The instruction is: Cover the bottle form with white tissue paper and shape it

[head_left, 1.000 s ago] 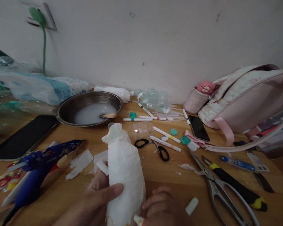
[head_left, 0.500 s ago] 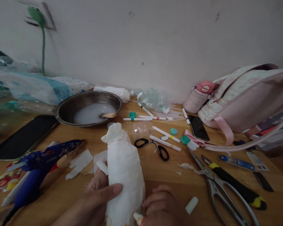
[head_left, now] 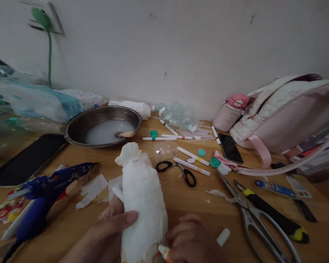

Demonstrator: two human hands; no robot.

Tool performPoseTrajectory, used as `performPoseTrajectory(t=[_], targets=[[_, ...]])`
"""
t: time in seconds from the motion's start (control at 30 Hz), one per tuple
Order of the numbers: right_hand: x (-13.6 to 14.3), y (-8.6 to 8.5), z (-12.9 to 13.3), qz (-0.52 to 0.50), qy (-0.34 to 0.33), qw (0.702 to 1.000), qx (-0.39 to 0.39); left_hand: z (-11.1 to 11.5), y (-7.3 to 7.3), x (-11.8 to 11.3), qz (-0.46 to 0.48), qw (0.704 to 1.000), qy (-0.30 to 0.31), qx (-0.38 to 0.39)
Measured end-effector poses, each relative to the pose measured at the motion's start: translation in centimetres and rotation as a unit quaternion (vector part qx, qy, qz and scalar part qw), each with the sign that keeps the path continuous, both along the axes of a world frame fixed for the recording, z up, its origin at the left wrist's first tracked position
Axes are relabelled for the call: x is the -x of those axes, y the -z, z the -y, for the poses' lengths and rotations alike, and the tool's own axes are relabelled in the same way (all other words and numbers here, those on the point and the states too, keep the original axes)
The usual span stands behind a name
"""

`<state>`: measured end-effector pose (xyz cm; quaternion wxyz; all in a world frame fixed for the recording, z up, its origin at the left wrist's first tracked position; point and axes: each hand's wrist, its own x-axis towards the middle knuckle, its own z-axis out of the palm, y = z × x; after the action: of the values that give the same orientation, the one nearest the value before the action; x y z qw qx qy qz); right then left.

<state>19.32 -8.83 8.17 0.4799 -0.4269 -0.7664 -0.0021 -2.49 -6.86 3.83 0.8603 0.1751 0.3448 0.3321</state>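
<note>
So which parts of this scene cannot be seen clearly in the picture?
Head view:
- Bottom of the paper-wrapped form: cut off by the lower edge.
- Orange-tipped thing in the right hand: mostly hidden by fingers.
- Left hand: palm behind the form.
- Item in the metal bowl: too small.

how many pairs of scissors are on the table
2. Small black-handled scissors lie mid-table, right of the white wrapped bottle. Big metal shears lie at the right, beside a yellow-and-black tool. Clutter may hide more.
</note>
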Motion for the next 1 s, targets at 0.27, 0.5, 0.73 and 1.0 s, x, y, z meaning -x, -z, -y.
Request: performPoseTrajectory(t=[0.27, 0.5, 0.73, 1.0], targets=[[0.2, 0.3, 0.4, 0.002, -0.003, 1.0, 0.004, -0.3, 1.0, 1.2, -0.023, 1.0, 0.015, 0.003], [0.4, 0.2, -0.2, 0.006, -0.011, 1.0, 0.012, -0.2, -0.8, -0.4, -0.081, 0.995, -0.065, 0.0], [0.1, 1.2, -0.1, 0.006, -0.023, 1.0, 0.02, 0.4, -2.1, -2.1, -0.087, 0.99, -0.112, -0.013], [-0.6, 3.8, 0.7, -0.068, -0.109, 0.988, -0.087, 0.1, -4.0, -3.4, -0.124, 0.983, -0.133, 0.026]])
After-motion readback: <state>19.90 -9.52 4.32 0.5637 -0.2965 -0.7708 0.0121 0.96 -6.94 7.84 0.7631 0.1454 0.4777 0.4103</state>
